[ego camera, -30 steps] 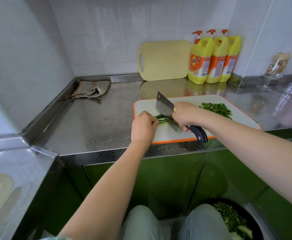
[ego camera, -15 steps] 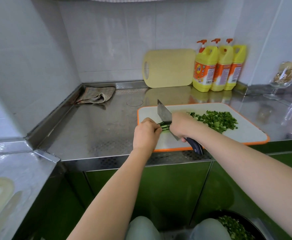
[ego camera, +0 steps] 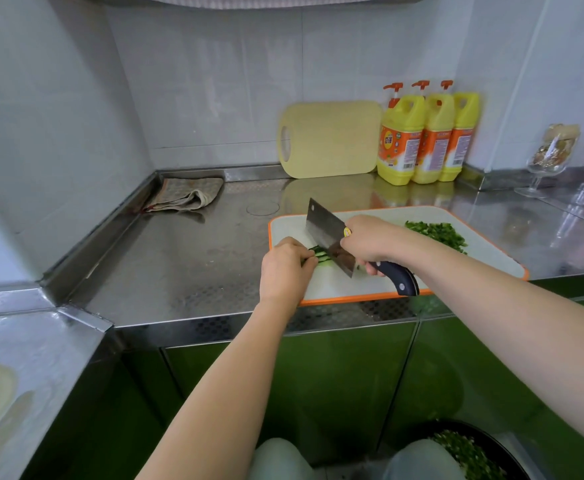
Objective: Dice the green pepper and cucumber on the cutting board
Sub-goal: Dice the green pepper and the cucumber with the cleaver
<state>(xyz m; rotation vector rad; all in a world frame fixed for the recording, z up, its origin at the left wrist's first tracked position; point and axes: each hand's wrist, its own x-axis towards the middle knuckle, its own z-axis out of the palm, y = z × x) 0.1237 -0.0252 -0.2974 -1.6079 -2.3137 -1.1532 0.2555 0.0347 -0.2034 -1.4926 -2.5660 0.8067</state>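
Pepper or cucumber dice [ego camera: 467, 455], too fine to tell which, are sitting in the black bowl [ego camera: 505, 441] down by your knees, below the near edge of the cutting board [ego camera: 491, 261].

On the cutting board, at its near left corner, your left hand [ego camera: 285, 270] is curling its fingers over a small bundle of green strips [ego camera: 320, 252] and pinning them flat. Their dark skin and pale flesh are suggesting cucumber, though I am not certain. Just right of that hand, your right hand [ego camera: 370, 242] is clamping the cleaver [ego camera: 328, 237] where the blade meets the dark handle. The blade is standing across the strips, close beside your left knuckles. I cannot tell whether its edge is touching the board.

By my reading, you are working through the crosswise cuts that turn strips into dice. Only a short length is showing between hand and blade. The next stroke is therefore calling for your left fingertips to be tucked and drawn toward the board's left edge, then an even step of the cleaver.

Toward the board's far right, a diced pile [ego camera: 435, 232] is waiting, well apart from the strips. Past the far edge, a yellow board [ego camera: 332, 140] is leaning on the wall beside three soap bottles [ego camera: 425, 133]. A folded cloth [ego camera: 186, 195] is lying off the far left.
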